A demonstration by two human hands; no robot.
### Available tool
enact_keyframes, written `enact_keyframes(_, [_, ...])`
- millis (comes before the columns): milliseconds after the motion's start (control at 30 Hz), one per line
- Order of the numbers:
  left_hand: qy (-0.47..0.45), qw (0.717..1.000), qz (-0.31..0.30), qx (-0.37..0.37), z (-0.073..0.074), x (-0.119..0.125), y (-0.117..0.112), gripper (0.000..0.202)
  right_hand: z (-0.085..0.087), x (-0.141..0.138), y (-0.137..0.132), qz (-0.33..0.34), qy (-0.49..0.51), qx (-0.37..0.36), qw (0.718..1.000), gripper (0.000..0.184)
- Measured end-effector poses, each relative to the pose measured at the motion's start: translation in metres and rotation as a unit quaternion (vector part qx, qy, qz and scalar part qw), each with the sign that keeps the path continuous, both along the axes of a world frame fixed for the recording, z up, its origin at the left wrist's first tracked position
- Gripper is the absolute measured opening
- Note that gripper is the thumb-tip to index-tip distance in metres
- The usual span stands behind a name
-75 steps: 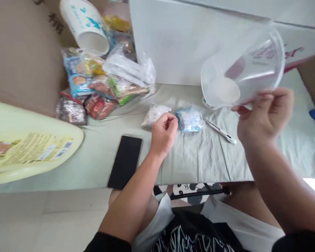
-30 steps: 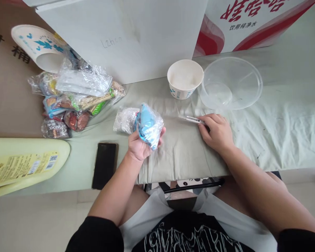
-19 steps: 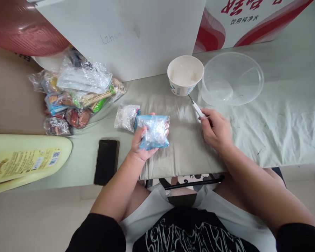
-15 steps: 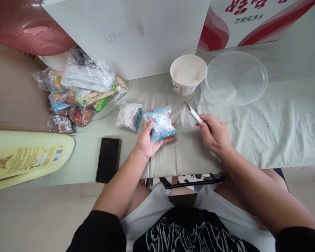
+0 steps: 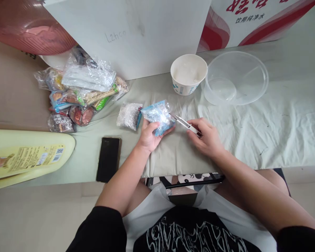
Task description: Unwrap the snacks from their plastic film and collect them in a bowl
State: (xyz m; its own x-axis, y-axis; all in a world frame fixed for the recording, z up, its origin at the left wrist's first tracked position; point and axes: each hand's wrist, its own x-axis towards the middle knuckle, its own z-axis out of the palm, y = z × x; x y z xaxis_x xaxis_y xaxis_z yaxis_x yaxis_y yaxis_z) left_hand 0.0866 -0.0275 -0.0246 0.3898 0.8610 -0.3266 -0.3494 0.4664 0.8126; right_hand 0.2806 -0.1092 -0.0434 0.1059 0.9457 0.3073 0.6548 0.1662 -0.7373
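Observation:
My left hand point(image 5: 151, 135) grips a blue and clear plastic packet point(image 5: 159, 117), its thumb pressed on the near side. What the packet holds cannot be made out through the glare. In my right hand point(image 5: 206, 137) is a white utility knife point(image 5: 183, 123), pointing left. Its blade tip lies at the packet's right upper edge; whether it touches is unclear. Just left of the held packet, a second clear packet point(image 5: 128, 115) with white contents and a blue edge lies on the cloth.
A paper bowl point(image 5: 186, 88) and a clear plastic tub point(image 5: 252, 94) stand behind my hands. Wrapped items point(image 5: 89, 80) are heaped at left, near a phone point(image 5: 109, 159) and a yellow bottle point(image 5: 49, 143). White boxes point(image 5: 152, 38) border the cloth-covered table point(image 5: 278, 140) at the back.
My right hand has brought the knife left and slightly down, turning it so its tip meets the packet's edge. The packet in my left hand has tilted and risen a little.

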Motion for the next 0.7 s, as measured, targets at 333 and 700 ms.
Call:
enact_keyframes(333, [0.088, 0.989, -0.119, -0.024, -0.001, -0.014, 0.012, 0.058, 0.013, 0.022, -0.001, 0.114, 0.022, 0.025, 0.993, 0.01])
enact_keyframes(700, [0.18, 0.938, -0.294, 0.047, 0.01, -0.02, 0.023, 0.058, 0.024, 0.042, -0.002, 0.203, 0.017, -0.045, 0.978, 0.023])
